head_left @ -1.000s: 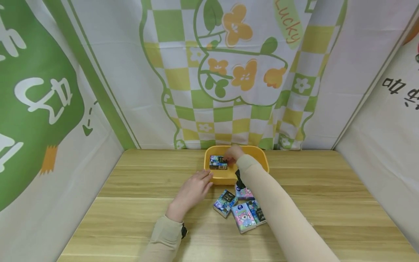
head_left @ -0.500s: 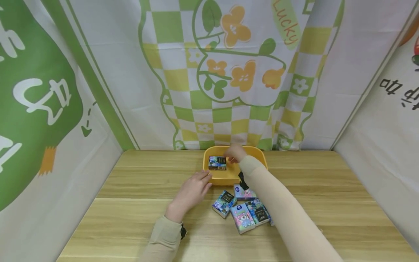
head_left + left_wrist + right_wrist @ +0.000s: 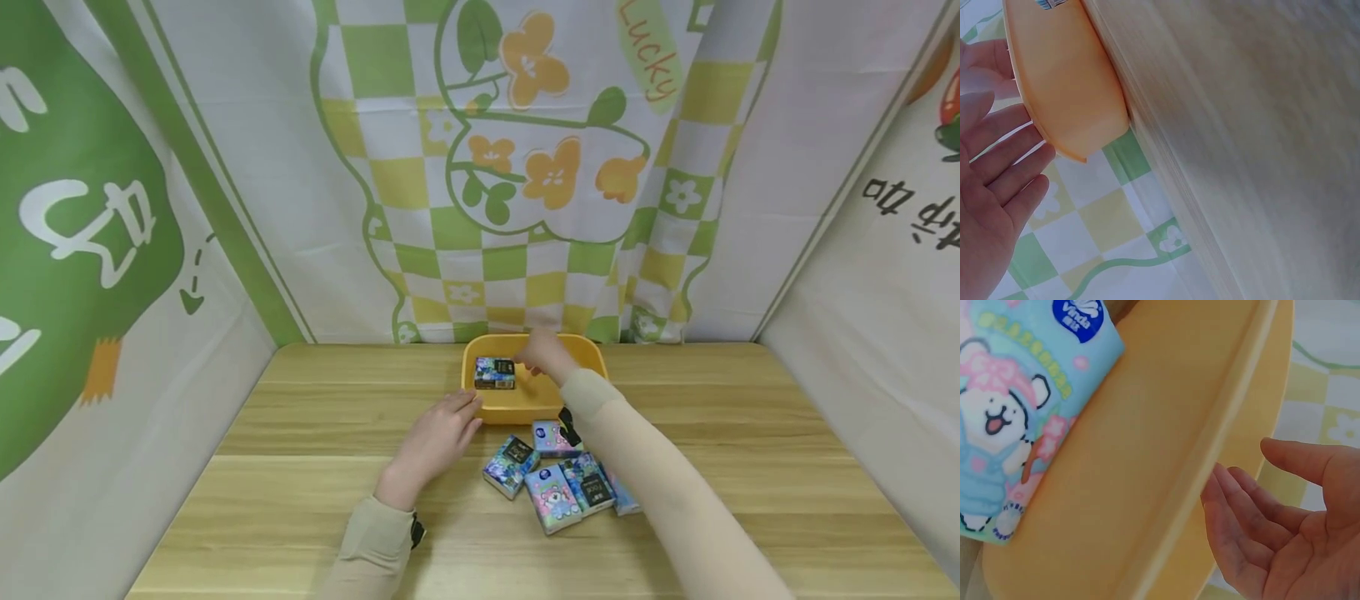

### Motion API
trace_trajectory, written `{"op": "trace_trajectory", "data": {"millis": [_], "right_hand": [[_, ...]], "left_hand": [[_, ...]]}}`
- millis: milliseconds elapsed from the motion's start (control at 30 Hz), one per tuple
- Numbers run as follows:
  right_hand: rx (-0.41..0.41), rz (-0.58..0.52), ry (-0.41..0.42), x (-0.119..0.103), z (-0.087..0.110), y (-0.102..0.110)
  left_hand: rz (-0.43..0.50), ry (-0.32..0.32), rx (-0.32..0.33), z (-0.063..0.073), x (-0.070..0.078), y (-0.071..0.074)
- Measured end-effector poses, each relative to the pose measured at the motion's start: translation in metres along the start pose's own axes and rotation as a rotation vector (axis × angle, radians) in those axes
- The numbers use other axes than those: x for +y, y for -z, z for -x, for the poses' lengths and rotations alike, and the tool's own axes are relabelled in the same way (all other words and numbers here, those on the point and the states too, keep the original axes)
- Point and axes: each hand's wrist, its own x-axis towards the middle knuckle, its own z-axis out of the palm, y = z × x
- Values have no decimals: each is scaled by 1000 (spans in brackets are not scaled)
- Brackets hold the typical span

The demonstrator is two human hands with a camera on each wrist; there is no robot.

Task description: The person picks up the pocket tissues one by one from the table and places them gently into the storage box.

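My right hand (image 3: 546,357) is over the yellow plastic basket (image 3: 506,413) and holds nothing, its fingers apart and loosely bent in the right wrist view. Inside the basket, at its left, lies a blue floral tissue pack (image 3: 494,373) with a black label. My left hand (image 3: 437,437) touches the basket's front left rim with extended fingertips. In front of the basket lie a floral tissue pack (image 3: 512,467), a bear-print tissue pack (image 3: 553,498), a second floral pack (image 3: 587,483) against it, and a pink-and-blue pack (image 3: 551,437). My right forearm partly covers a light blue pack (image 3: 624,496).
The basket stands at the back edge of the wooden table (image 3: 315,467), close to a checked green-and-yellow curtain (image 3: 525,258). White printed cloth walls stand left and right. My right forearm (image 3: 660,475) crosses above the table.
My right hand has shifted slightly right inside the basket, away from the floral pack there. Its forearm has moved right and uncovers more of the packs. My left hand stays at the rim.
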Motion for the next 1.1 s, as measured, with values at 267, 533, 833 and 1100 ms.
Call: {"op": "trace_trajectory", "data": {"millis": [267,533,833,1100], "right_hand": [[26,170,61,-7,15,2],[52,219,89,-10,31,5],[77,197,105,-9,51,8],[104,191,142,-5,69,10]], "left_hand": [[-1,-8,4,-1,0,0],[-18,-13,21,0,1,0],[0,-4,4,0,1,0],[-16,-1,8,-1,0,-1]]}}
